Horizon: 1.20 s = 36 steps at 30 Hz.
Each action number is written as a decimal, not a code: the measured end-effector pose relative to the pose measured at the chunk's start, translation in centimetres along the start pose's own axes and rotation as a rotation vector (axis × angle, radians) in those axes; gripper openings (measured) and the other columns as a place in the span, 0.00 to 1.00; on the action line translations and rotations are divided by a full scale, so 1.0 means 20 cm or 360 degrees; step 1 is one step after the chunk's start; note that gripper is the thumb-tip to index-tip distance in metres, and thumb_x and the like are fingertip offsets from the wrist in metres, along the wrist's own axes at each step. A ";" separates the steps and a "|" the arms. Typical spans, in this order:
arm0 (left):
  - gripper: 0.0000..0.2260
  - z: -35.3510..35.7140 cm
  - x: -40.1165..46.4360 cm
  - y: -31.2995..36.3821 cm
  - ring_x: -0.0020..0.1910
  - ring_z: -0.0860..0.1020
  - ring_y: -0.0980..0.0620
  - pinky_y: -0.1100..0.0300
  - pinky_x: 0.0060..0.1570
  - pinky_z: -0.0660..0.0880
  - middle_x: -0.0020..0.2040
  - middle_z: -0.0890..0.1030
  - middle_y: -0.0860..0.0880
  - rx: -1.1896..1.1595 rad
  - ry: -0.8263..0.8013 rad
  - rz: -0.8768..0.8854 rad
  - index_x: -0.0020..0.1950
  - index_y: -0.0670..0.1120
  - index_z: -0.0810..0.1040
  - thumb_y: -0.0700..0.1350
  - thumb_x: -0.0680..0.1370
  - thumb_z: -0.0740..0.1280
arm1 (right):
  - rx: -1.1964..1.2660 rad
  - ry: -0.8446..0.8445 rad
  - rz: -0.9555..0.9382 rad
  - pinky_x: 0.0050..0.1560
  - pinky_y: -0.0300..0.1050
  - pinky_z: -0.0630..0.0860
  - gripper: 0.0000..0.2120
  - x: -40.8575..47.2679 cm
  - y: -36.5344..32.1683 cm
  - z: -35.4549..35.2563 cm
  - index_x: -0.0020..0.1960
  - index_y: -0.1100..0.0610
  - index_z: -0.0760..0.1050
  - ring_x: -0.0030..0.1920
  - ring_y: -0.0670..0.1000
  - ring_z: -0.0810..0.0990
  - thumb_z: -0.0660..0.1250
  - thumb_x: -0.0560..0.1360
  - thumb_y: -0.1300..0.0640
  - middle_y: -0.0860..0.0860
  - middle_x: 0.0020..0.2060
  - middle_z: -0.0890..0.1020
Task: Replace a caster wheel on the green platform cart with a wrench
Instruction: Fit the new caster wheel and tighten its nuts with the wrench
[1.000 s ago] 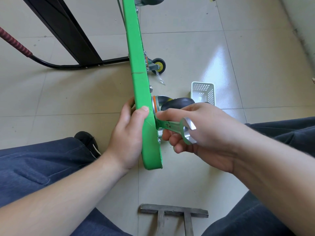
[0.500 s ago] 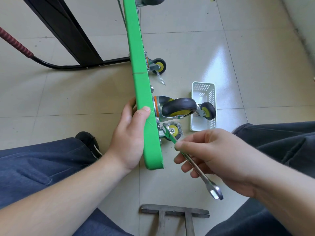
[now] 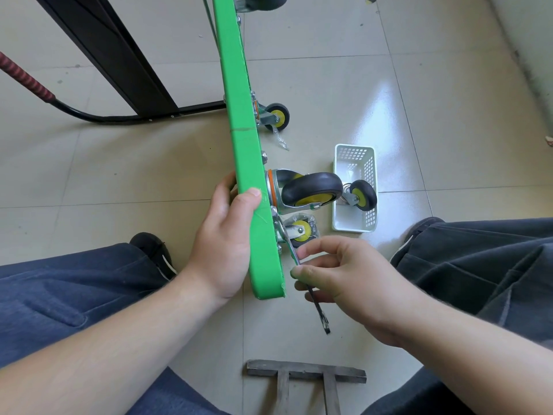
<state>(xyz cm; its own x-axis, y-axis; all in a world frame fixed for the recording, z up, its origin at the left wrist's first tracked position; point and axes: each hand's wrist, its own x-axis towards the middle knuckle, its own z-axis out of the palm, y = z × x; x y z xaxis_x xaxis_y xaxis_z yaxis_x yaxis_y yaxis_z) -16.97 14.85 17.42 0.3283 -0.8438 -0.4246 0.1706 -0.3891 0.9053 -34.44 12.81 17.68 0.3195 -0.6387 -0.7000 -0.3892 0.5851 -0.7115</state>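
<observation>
The green platform cart (image 3: 239, 121) stands on its edge, its underside facing right. My left hand (image 3: 226, 241) grips its near end, thumb over the top edge. A large black caster wheel (image 3: 311, 190) with a yellow hub is mounted near that end. Just below it sits a small plastic-wrapped caster (image 3: 300, 230). My right hand (image 3: 344, 274) pinches the shaft of a slim wrench (image 3: 317, 307), whose upper jaw reaches the cart's underside beside the wrapped caster. The wrench's lower jaw points down toward the floor.
A white plastic basket (image 3: 354, 163) on the floor holds another small caster (image 3: 360, 194). A further caster (image 3: 276, 116) is fixed higher on the cart. A black frame (image 3: 119, 64) and red-wrapped handle (image 3: 27, 77) lie at left. A wooden piece (image 3: 305, 371) lies between my legs.
My right hand swung the wrench from pointing right to pointing down and toward me, its head staying at the cart's underside. The hand moved down, uncovering the large wheel. My left hand stayed put.
</observation>
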 end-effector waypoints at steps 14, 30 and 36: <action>0.28 0.00 0.00 0.00 0.59 0.78 0.31 0.31 0.62 0.75 0.59 0.82 0.36 0.0004 -0.0014 0.0012 0.67 0.51 0.76 0.61 0.70 0.67 | 0.0067 -0.0007 -0.0113 0.56 0.60 0.81 0.05 0.04 0.03 0.04 0.51 0.55 0.82 0.42 0.52 0.83 0.75 0.77 0.61 0.58 0.43 0.87; 0.21 -0.01 0.00 -0.01 0.49 0.79 0.43 0.42 0.50 0.79 0.58 0.79 0.33 -0.0081 -0.0057 0.0011 0.67 0.49 0.75 0.55 0.76 0.63 | 0.0256 -0.0001 -0.0133 0.38 0.45 0.82 0.07 -0.04 -0.02 0.05 0.52 0.63 0.82 0.35 0.52 0.83 0.73 0.77 0.60 0.61 0.44 0.86; 0.20 -0.01 0.01 -0.02 0.48 0.79 0.44 0.45 0.51 0.77 0.51 0.82 0.38 -0.0068 -0.0025 0.0013 0.65 0.48 0.76 0.55 0.76 0.63 | 0.0260 -0.0014 -0.0052 0.39 0.43 0.82 0.08 -0.07 -0.07 0.05 0.48 0.64 0.83 0.33 0.54 0.83 0.74 0.77 0.58 0.62 0.38 0.82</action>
<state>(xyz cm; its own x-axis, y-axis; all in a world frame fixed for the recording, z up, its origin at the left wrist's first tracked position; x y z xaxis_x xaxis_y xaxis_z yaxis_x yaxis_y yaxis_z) -16.77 14.88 16.96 0.3154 -0.8527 -0.4164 0.2076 -0.3661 0.9071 -33.44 13.29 19.62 0.3375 -0.6546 -0.6765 -0.2330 0.6382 -0.7338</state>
